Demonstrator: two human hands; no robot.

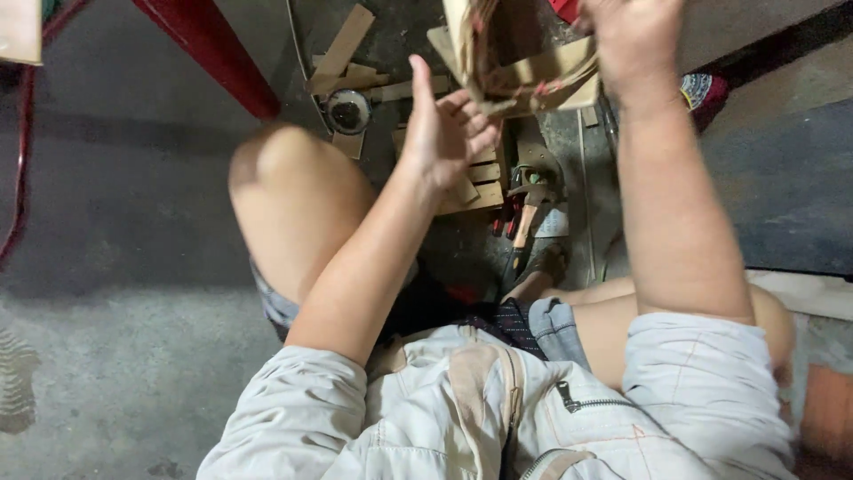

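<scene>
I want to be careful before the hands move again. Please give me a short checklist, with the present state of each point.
1. Right hand has a grip on the woven strip piece: ok, it holds the upper right side.
2. Left hand supports the piece: cannot tell; its fingers are spread, fingertips at the lower edge.
3. Whole piece visible: not ok, the top is cut off by the picture edge.
4. Pliers within reach: ok, on the floor below the hands.
5. Floor under the hands tidy: not ok, loose strips and a round container lie there.
</scene>
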